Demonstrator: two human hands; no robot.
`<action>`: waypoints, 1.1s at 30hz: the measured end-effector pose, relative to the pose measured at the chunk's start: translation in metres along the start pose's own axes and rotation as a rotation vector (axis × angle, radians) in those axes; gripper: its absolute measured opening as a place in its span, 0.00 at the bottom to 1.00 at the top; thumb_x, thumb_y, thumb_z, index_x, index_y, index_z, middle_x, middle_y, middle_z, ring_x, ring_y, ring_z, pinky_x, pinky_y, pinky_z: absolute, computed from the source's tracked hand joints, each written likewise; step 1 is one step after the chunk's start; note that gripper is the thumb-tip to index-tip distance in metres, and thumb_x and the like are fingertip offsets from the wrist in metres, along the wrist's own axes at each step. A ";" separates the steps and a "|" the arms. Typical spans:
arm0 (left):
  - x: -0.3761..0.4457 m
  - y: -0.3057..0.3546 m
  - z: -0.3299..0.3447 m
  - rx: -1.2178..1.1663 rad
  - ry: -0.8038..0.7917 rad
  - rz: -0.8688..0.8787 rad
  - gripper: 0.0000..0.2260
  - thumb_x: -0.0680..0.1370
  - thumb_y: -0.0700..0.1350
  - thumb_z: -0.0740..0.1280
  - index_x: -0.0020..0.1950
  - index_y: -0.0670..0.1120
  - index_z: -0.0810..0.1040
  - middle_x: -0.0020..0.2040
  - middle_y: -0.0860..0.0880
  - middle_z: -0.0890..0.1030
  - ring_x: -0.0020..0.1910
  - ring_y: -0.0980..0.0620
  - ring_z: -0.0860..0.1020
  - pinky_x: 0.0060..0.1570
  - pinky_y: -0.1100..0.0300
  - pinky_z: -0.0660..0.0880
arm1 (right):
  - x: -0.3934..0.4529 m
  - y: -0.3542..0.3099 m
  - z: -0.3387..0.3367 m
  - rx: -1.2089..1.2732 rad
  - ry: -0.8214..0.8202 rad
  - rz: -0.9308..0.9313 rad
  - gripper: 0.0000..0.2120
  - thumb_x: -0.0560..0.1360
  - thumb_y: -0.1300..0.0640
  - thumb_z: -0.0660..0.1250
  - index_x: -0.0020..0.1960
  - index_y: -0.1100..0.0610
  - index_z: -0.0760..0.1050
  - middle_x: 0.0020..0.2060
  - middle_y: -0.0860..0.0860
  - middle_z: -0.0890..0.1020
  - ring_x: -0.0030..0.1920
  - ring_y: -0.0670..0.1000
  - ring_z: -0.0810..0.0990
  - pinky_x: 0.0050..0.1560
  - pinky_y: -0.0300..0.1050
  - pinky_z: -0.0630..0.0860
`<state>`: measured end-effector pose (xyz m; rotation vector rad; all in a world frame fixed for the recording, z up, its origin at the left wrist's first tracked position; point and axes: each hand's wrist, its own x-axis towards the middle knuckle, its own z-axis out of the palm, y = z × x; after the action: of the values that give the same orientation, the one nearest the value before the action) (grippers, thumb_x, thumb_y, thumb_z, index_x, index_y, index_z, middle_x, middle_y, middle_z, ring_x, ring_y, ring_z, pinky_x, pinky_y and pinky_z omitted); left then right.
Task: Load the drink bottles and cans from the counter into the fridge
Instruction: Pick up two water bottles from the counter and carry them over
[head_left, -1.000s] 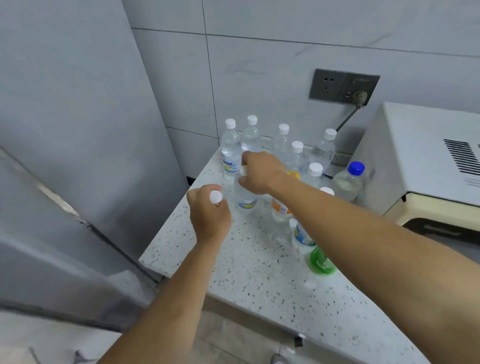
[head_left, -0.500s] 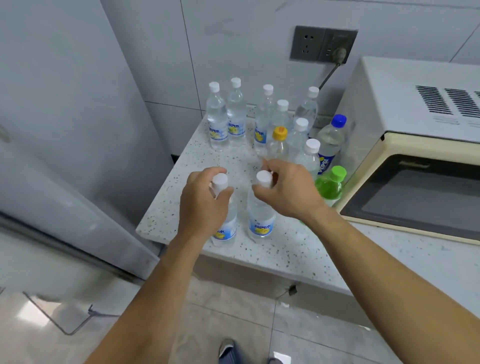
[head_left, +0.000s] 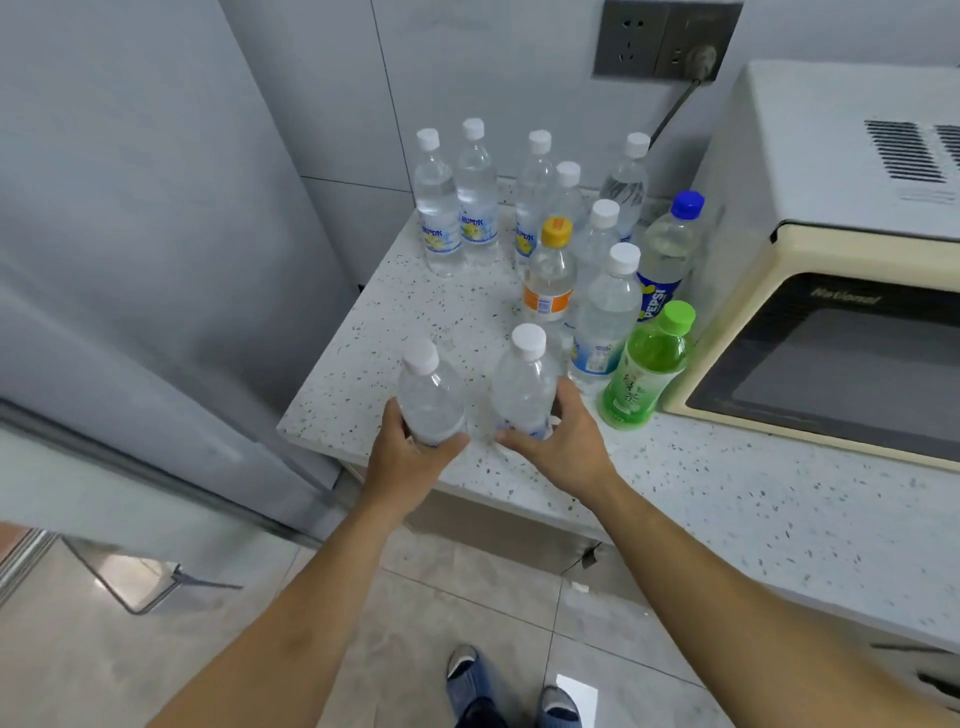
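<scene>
Both hands have slid down from the caps since the earlier frame. The left hand (head_left: 410, 457) now wraps a clear bottle (head_left: 431, 400) low on its body, fingers curled round it; the right hand (head_left: 561, 441) grips a second clear bottle (head_left: 524, 389) likewise. Both stand near the front edge of the speckled surface (head_left: 727, 509). Behind them stand ten more: seven white-capped, one orange-capped (head_left: 549, 275), one blue-capped Pepsi (head_left: 667, 254), one green tea bottle (head_left: 644, 369) beside the microwave (head_left: 831, 332).

Your clear glossy plastic bottles (head_left: 524, 387) stand on a speckled polished stone counter (head_left: 426, 322) beside a matt cream microwave (head_left: 810, 249).
</scene>
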<state>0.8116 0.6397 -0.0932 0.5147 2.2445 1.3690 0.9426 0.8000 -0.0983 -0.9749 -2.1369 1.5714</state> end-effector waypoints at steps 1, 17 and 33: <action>0.000 -0.001 0.001 -0.010 -0.001 -0.015 0.33 0.62 0.60 0.78 0.63 0.63 0.67 0.55 0.63 0.77 0.54 0.61 0.77 0.42 0.67 0.73 | 0.001 0.002 0.002 0.015 0.014 0.005 0.35 0.63 0.46 0.81 0.65 0.46 0.69 0.56 0.38 0.77 0.58 0.43 0.77 0.55 0.39 0.74; -0.139 -0.054 -0.019 -0.757 0.016 -0.339 0.23 0.70 0.51 0.74 0.63 0.48 0.78 0.57 0.44 0.84 0.55 0.45 0.83 0.47 0.56 0.81 | -0.085 0.048 0.024 0.587 -0.251 0.325 0.12 0.74 0.52 0.70 0.57 0.53 0.79 0.47 0.58 0.86 0.47 0.57 0.86 0.50 0.54 0.81; -0.308 -0.151 -0.135 -0.910 0.513 -0.631 0.27 0.67 0.59 0.69 0.61 0.44 0.80 0.51 0.41 0.85 0.52 0.38 0.83 0.57 0.38 0.78 | -0.218 -0.002 0.211 0.287 -0.915 0.416 0.19 0.69 0.45 0.70 0.58 0.51 0.79 0.51 0.53 0.87 0.51 0.55 0.86 0.48 0.45 0.81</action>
<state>0.9787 0.3114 -0.1165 -0.8476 1.5674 2.0291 0.9698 0.5008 -0.1399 -0.6871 -2.1620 2.8620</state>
